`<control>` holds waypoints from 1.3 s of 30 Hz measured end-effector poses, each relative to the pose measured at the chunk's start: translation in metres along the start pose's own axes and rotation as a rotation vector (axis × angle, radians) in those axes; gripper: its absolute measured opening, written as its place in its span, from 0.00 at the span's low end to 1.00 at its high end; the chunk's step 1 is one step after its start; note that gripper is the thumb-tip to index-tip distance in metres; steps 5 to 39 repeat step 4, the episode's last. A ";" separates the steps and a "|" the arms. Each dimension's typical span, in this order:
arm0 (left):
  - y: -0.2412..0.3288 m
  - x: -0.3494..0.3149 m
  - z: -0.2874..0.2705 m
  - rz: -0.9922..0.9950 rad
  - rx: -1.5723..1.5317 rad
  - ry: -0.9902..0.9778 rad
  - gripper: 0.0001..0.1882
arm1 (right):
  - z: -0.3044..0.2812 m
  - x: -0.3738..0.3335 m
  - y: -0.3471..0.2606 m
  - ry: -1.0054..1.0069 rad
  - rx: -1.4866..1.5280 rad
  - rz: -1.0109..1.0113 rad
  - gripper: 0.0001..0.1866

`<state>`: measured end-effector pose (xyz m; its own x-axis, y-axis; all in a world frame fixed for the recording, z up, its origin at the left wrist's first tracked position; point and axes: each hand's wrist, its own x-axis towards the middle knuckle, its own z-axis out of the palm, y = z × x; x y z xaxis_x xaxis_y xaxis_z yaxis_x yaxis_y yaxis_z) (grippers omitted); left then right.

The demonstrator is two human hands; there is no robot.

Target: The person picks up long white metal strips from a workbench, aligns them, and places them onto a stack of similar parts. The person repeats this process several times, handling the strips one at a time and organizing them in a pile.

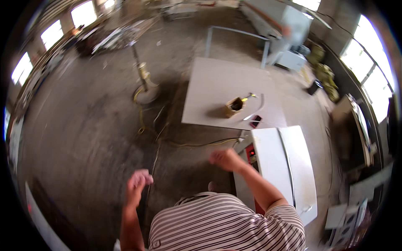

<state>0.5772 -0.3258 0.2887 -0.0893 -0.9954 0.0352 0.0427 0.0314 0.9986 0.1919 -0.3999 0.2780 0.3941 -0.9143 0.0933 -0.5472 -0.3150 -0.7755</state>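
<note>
My left hand [139, 183] is held over the concrete floor at the left of my body, its fingers loosely curled with nothing visible in them. In front of my waist, my right hand [226, 160] is smeared by motion, so its fingers cannot be made out. It is nearest to the white machine cabinet [274, 159], beside a red control panel [251, 154] with a small lit red display. The grey-brown board table [217, 88] stands ahead. On it are an open brown box [235, 107], a hammer-like tool [250, 96], a bent pale strip [256, 109] and a phone [256, 121].
A pole stand [144, 75] with a round base stands ahead left, yellow cable [142, 125] trailing from it. Another cord [201, 144] crosses the floor toward the cabinet. A metal frame [238, 29] rises behind the table. Shelving [356, 129] lines the right side.
</note>
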 end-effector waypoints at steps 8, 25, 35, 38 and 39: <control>0.104 0.014 0.005 0.514 -0.331 -0.285 0.35 | -0.060 0.038 -0.060 -0.101 0.899 -0.166 0.09; 0.104 0.014 0.005 0.514 -0.331 -0.285 0.35 | -0.060 0.038 -0.060 -0.101 0.899 -0.166 0.09; 0.104 0.014 0.005 0.514 -0.331 -0.285 0.35 | -0.060 0.038 -0.060 -0.101 0.899 -0.166 0.09; 0.104 0.014 0.005 0.514 -0.331 -0.285 0.35 | -0.060 0.038 -0.060 -0.101 0.899 -0.166 0.09; 0.104 0.014 0.005 0.514 -0.331 -0.285 0.35 | -0.060 0.038 -0.060 -0.101 0.899 -0.166 0.09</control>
